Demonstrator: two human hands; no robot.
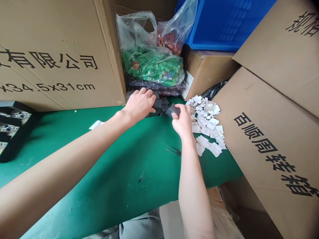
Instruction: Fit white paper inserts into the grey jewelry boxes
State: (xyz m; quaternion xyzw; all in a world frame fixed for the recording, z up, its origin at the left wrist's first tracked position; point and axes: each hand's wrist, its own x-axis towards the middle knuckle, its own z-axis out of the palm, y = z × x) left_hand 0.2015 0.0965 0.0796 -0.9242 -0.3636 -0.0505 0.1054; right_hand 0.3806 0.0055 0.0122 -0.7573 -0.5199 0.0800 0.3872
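Observation:
My left hand (140,104) reaches to the back of the green table, its fingers bent down over a pile of small dark grey boxes (157,103). Fingers and thumb close around one of them, though the hand hides most of it. Just to the right, my right hand (183,121) pinches a small dark grey box (172,110) between thumb and fingers, above the table. Beside that hand lies a heap of small white paper pieces (208,119). A pair of tweezers (173,151) rests on the table, partly behind my right forearm.
Large cardboard boxes stand at left (57,73) and right (264,126). Behind the hands is a plastic bag of green parts (153,64), with a blue crate (219,25) beyond. A black rack (15,126) sits at the left, and a white slip (96,124) lies near my left forearm.

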